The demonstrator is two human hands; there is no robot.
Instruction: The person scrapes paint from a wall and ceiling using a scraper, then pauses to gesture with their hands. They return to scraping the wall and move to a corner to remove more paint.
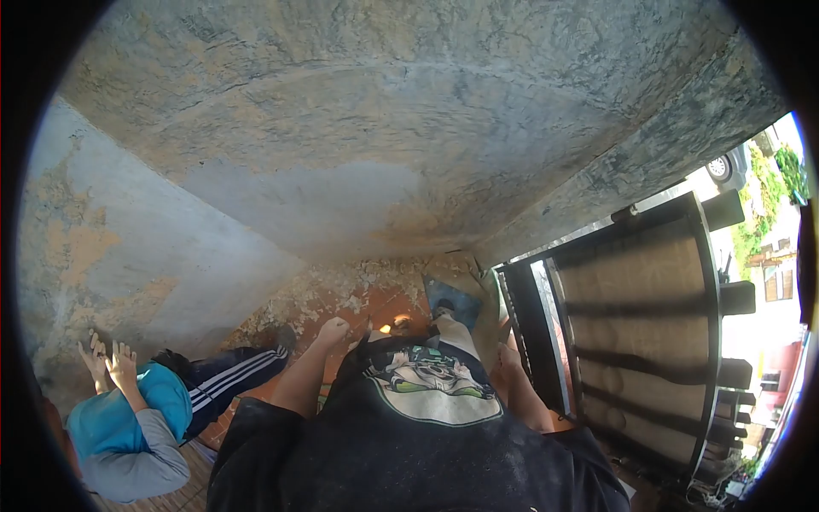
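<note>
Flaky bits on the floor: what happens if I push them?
The flaky bits look thin and ragged, so they'd probably snap or crumble. Being small scraps, they're likely light. Strewn about, they might scatter when pushed.

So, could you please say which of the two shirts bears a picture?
The camera wearer's black shirt; the co-worker's turquoise shirt shows none.

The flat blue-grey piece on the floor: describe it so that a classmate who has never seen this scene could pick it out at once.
Follow the large patchy wall down to the floor. Beyond the black shirt, towards the dark-framed gate, lies the flat piece. Blue-grey and straight-edged, it stands out from the pale, scattered flakes.
</note>
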